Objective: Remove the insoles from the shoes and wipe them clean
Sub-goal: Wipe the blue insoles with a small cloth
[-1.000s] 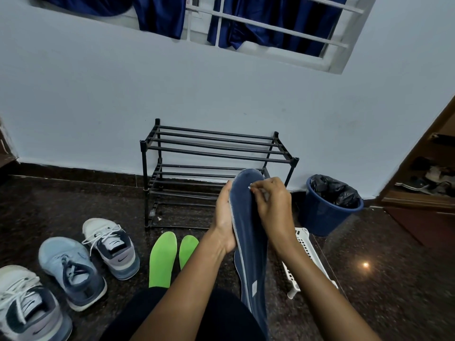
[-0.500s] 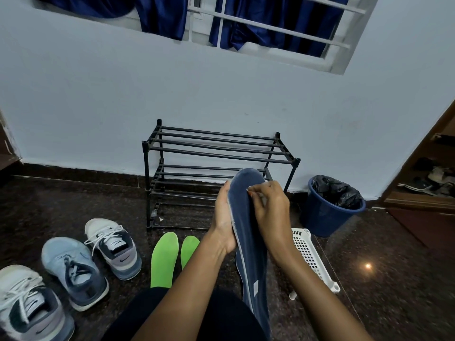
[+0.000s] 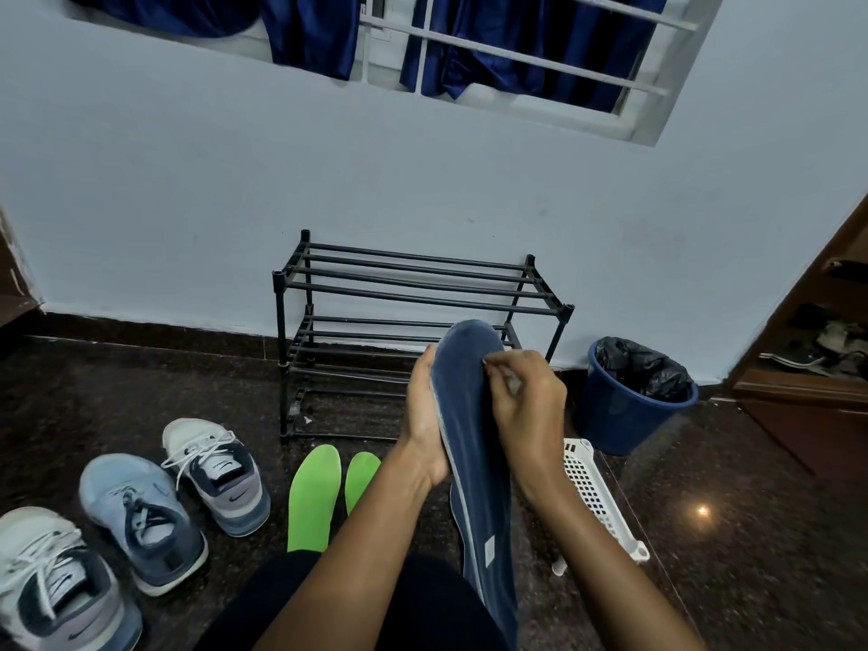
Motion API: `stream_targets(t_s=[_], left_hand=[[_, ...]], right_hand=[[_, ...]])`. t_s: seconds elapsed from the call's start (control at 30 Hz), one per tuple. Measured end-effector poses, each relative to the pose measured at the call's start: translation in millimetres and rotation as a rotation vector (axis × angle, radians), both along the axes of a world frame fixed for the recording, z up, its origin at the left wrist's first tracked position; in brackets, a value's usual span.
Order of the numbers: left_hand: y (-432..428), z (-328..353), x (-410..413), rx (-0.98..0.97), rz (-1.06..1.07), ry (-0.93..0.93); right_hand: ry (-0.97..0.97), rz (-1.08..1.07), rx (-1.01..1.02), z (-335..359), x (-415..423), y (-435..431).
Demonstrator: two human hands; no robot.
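item: blue insole [image 3: 474,439], upright over lap, toe up | left grip [image 3: 425,415]: clasps its edge, fingers hidden behind | right grip [image 3: 526,401]: curled, pinches pale wad [image 3: 513,382] at toe | method: brace firmly, wipe toe-to-heel in overlapping strokes

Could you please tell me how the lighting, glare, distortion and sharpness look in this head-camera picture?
Head view: dim, bluish light; a small glare spot on the polished floor, right; wide-angle bowing slants the window bars; the right hand and the whitish thing its fingers pinch against the blue insole are slightly blurred; shoe rack sharp.
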State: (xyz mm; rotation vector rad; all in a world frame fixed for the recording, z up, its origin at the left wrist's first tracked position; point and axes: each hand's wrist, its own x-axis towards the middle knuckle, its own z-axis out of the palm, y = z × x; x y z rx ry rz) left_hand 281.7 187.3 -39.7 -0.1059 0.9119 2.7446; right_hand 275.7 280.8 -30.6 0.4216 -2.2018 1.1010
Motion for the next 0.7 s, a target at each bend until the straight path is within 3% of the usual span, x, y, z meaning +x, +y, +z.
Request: stream_targets(t_s=[0.1,0.27,0.47,0.7], left_hand=[[0,-1,-1,0.018,-0.004,0.015],[3,4,1,0.016,-0.025,0.012],[0,3,2,0.018,-0.008,0.026],[1,2,2,-0.002,-0.011,0.017]], right_hand=[[-0.063,0.058,-0.101,2,5,-1],[-0.055,-0.019,-0.204,9,-8,3],[-0.070,0.056,-0.141,5,1,-2],[-0.007,-0.021,-0.101,5,-8,1]])
